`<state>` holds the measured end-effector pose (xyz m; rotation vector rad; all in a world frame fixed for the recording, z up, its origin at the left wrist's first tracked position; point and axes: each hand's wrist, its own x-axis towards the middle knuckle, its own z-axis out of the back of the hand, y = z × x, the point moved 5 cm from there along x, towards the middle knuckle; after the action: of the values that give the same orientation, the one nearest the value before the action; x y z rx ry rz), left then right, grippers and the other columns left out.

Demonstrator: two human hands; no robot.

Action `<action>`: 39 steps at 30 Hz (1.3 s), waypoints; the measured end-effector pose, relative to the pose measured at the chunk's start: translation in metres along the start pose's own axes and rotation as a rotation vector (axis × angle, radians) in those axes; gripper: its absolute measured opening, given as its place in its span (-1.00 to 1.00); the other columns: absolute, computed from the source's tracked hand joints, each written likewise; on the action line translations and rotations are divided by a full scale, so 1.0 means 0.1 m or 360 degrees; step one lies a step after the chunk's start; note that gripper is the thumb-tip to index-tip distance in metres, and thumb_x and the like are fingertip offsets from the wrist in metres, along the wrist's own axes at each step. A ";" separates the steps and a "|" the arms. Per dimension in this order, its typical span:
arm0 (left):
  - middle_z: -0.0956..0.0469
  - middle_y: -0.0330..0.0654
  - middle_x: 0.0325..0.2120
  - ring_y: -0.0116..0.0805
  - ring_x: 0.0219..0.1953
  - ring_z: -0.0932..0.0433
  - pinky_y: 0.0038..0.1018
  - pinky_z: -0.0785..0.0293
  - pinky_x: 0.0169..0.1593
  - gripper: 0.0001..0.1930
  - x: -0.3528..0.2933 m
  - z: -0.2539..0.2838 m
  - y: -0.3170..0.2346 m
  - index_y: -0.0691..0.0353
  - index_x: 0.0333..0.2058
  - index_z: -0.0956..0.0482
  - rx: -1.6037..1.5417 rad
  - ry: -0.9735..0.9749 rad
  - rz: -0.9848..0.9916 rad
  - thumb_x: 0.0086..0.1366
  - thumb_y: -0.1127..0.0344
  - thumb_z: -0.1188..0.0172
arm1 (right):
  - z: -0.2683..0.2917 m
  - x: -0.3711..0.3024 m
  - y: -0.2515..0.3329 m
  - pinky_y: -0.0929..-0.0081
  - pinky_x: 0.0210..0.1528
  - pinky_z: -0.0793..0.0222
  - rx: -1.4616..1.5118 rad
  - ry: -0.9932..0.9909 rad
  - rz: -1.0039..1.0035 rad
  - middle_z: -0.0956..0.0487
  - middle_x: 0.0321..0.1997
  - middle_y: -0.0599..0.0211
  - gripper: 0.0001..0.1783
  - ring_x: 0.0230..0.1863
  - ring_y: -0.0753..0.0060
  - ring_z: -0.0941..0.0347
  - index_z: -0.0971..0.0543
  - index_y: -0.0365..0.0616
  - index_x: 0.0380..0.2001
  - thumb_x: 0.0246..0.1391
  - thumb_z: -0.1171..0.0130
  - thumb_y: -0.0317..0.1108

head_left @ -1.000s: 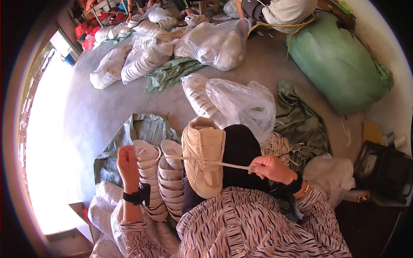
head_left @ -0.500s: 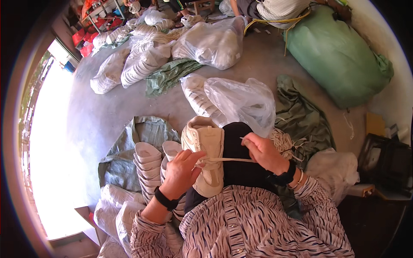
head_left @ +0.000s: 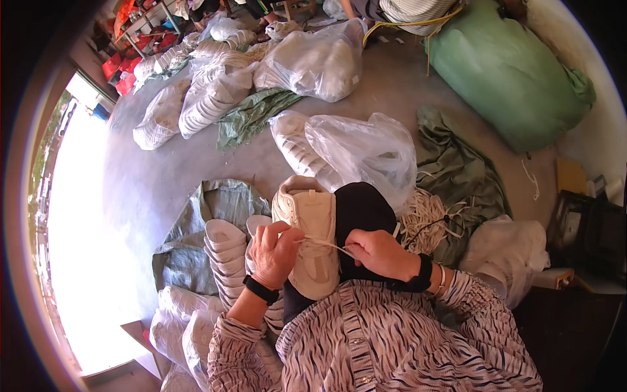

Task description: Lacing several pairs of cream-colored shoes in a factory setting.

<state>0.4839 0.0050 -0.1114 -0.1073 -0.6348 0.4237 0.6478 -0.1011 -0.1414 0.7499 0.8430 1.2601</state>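
Note:
A cream shoe upper (head_left: 313,274) rests on my dark-clad lap, its ankle opening pointing away from me. A flat cream shoelace (head_left: 328,244) crosses over it, slanting down to the right. My left hand (head_left: 274,253) pinches the lace at the left side of the upper. My right hand (head_left: 384,253) is closed on the lace's other part, just right of the upper, above my lap. The exact grip of the fingertips is partly hidden. Stacked pale shoe uppers (head_left: 227,255) stand to the left of my left hand.
A bundle of cream laces (head_left: 424,222) lies right of my knee. Ahead sits a clear plastic bag (head_left: 372,147) beside more uppers. A large green sack (head_left: 516,78) stands at the far right, and filled bags (head_left: 313,62) lie farther off. Another person (head_left: 415,13) is at the top.
My right hand has come down and left, toward the upper, and the lace stretch between my hands is shorter. My left hand has shifted slightly.

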 end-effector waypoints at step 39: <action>-0.45 -0.29 -0.66 -0.59 -0.58 -0.40 -0.64 -0.34 -0.46 -0.83 -0.33 -0.12 0.22 0.34 -0.45 -0.50 -0.1375 0.0470 0.1315 0.24 0.34 -0.08 | -0.01 0.31 0.10 0.27 -0.43 -0.40 -0.0280 0.0017 0.0420 -0.54 -0.46 0.13 -0.85 -0.40 0.04 -0.49 -0.44 -0.17 -0.35 -0.07 -0.05 -0.51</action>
<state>0.4592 0.0118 -0.1444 -1.2637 -0.4186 0.8808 0.6454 -0.0686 -0.1376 0.7291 0.6457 1.5526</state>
